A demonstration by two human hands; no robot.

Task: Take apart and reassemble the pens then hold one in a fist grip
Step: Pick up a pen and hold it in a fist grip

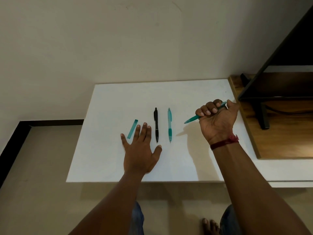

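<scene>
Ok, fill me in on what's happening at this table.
A person is working with pens at a white table. The right hand grips a teal pen in a fist, raised above the surface with its tip pointing left and down. The left hand rests flat and open on the table, fingertips beside a loose teal cap. Between the hands, a black pen and a lighter teal pen lie side by side, both apparently assembled.

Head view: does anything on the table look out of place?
A loose teal plastic cap lies slanted beside the left hand, while the right hand grips the uncapped teal pen. Nothing else stands out.
</scene>
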